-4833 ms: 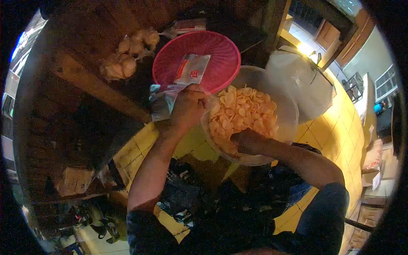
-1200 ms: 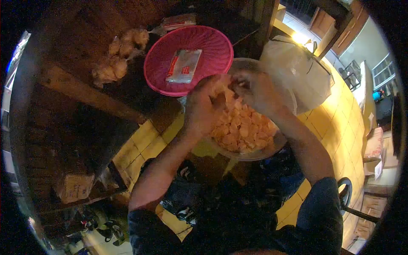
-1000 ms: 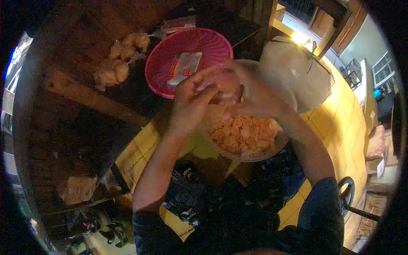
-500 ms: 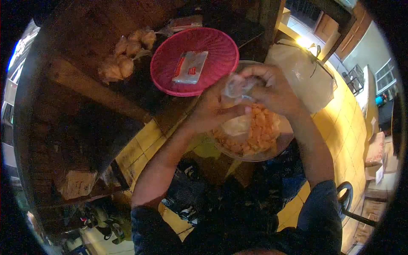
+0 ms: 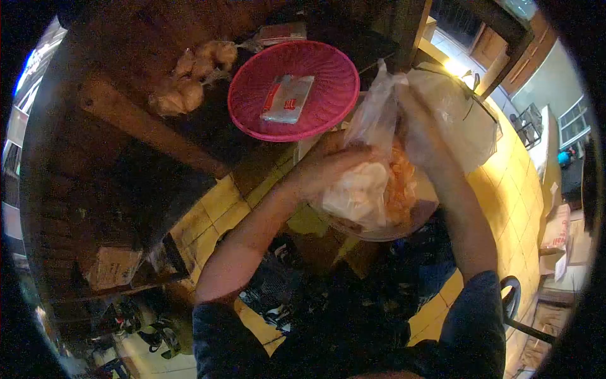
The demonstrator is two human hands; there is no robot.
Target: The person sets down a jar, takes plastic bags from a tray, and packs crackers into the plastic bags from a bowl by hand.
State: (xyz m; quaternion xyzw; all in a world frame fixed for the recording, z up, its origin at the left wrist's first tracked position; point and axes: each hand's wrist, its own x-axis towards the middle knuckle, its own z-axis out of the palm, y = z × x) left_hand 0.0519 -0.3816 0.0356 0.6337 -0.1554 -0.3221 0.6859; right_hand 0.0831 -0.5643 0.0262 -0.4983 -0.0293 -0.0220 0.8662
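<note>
A clear plastic bag [image 5: 372, 123] with whitish contents stands stretched upward over a round, see-through basin [image 5: 429, 211]. My left hand [image 5: 344, 158] is closed around the bag just above its bulging lower part, its fingers smeared by motion. Higher up, my right hand [image 5: 409, 104] grips the bag's mouth end, also slightly blurred. Orange pieces [image 5: 403, 183] lie in the basin, to the right of the bag. Part of the basin is hidden behind my hands and the bag.
A pink woven tray [image 5: 252, 117] holds a flat plastic packet with red print [image 5: 287, 100]. Tied bags of pale food [image 5: 180, 95] lie farther left on dark wood. A large whitish bag [image 5: 448, 114] stands at right, above yellow floor tiles [image 5: 505, 208].
The bag, bunched between both hands before, is now drawn out long. My right hand has moved up with its top, while my left hand stays lower around it.
</note>
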